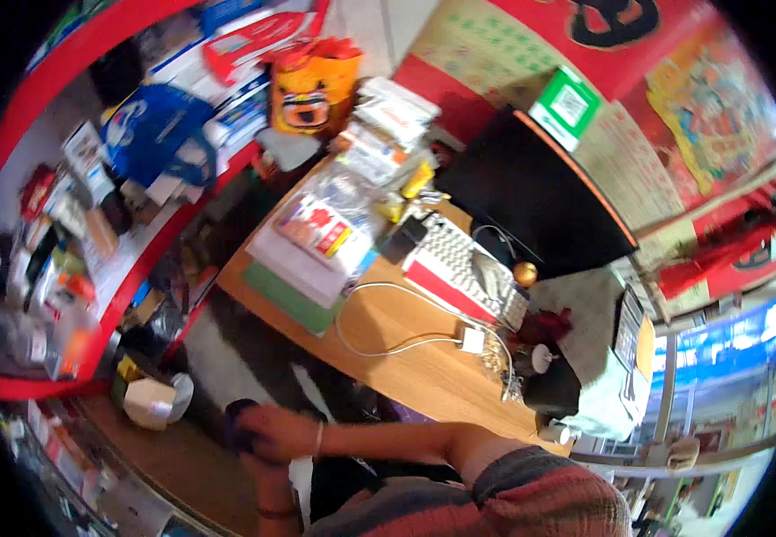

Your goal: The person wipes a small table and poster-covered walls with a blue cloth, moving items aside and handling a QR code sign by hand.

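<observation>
My right hand (284, 433) reaches in from the right, with a thin band at its wrist, and is closed on a small dark object (240, 424) that is too blurred to name. My left hand (259, 463) comes up from below and meets the right one at the object; its fingers are mostly hidden. Both hands are over the floor, off the near edge of a wooden desk (388, 322). On the desk lie a white keyboard (451, 252), a white cable (388, 285) with a power adapter (472, 339), and a packet (324, 231) on papers.
A black monitor (535, 194) stands at the desk's back. Boxes (394, 111) are stacked beside an orange bag (314, 87). Red-edged shelves (153, 258) at left hold a blue bag (156, 134) and many small goods. A cardboard box (149, 404) is on the floor near my hands.
</observation>
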{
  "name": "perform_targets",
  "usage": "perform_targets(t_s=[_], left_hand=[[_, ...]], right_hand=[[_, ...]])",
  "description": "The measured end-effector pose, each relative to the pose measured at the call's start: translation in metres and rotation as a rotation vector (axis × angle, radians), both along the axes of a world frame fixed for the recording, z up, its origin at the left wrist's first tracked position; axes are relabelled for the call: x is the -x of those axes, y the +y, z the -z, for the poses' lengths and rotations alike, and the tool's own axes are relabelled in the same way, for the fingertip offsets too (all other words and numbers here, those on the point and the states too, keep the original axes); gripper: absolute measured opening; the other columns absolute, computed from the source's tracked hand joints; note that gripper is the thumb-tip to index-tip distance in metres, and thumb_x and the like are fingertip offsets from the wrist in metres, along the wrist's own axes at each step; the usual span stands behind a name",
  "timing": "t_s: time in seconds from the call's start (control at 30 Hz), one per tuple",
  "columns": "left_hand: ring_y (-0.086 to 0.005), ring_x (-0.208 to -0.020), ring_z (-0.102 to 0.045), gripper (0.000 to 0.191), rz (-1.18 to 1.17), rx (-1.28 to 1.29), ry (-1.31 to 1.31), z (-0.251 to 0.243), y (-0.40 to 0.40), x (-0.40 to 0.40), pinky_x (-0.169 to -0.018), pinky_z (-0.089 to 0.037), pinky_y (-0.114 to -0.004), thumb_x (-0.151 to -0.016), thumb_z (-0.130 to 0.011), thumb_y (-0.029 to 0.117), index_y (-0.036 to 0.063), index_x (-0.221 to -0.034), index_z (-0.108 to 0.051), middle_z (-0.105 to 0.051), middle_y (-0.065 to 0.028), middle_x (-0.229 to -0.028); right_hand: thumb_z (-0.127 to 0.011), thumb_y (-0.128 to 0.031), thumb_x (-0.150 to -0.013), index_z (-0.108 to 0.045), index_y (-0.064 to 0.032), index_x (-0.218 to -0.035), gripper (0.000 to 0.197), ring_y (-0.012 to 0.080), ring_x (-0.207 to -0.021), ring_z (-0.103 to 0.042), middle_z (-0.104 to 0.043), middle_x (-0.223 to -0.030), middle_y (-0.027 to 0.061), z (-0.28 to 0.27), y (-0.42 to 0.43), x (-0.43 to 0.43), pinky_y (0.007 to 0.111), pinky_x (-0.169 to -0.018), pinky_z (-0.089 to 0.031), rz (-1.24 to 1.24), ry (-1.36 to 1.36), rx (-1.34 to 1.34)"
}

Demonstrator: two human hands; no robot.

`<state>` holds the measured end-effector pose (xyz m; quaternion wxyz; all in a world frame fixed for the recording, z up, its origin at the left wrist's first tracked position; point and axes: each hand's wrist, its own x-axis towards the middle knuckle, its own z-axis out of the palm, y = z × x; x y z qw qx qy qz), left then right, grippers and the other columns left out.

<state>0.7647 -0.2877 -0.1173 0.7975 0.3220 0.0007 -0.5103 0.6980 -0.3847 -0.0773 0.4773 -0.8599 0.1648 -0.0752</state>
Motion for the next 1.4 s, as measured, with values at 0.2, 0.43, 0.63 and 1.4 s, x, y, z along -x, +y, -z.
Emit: perform_targets(t_s=[0.2, 0.43, 0.63, 1.4], left_hand=[[-0.0220, -0.126, -0.045, 0.044, 0.237, -0.045, 0.410, -0.059, -0.035, 0.085, -0.106, -0.035, -0.045, -0.099, -0.031, 0.037, 0.0147, -0.134, -0.045, -0.047, -0.0043, -0.136], [-0.0223, -0.113, -0.055, 0.038, 0.929, 0.090, -0.135, -0.150, -0.079, 0.150, -0.099, -0.043, -0.041, -0.095, -0.044, 0.019, 0.0075, -0.131, -0.050, -0.054, -0.0098, -0.127], [-0.0166, -0.101, -0.061, 0.030, 0.891, 0.234, -1.132, -0.221, -0.222, 0.155, -0.091, -0.047, -0.029, -0.094, -0.055, 0.013, 0.0012, -0.120, -0.059, -0.064, -0.0093, -0.109], [-0.0169, -0.079, -0.063, 0.027, 0.734, 0.358, -1.099, -0.306, -0.671, 0.255, -0.069, -0.049, -0.029, -0.090, -0.062, 0.016, -0.0060, -0.106, -0.062, -0.068, -0.0104, -0.094]], right_hand=[[-0.065, -0.023, -0.081, -0.048, -0.0111, -0.133, 0.056, 0.0309, -0.125, -0.047, -0.051, -0.132, 0.0159, -0.026, -0.023, 0.110, 0.050, -0.105, -0.032, 0.221, -0.069, 0.317], [-0.061, -0.022, -0.089, -0.047, -0.0083, -0.131, 0.046, 0.0294, -0.102, -0.062, -0.063, -0.112, 0.0174, -0.073, -0.108, 0.271, 0.038, -0.088, -0.048, 1.122, -0.349, -0.087], [-0.054, -0.011, -0.089, -0.048, -0.0028, -0.131, 0.043, 0.0221, -0.112, -0.055, -0.057, -0.124, 0.0162, -0.153, -0.185, 0.410, 0.032, -0.097, -0.042, 1.457, -0.632, 0.203], [-0.055, -0.007, -0.090, -0.054, -0.0009, -0.125, 0.036, 0.0161, -0.101, -0.058, -0.063, -0.110, 0.0101, -0.245, -0.256, 0.406, 0.029, -0.091, -0.045, 1.685, -0.174, 0.514]])
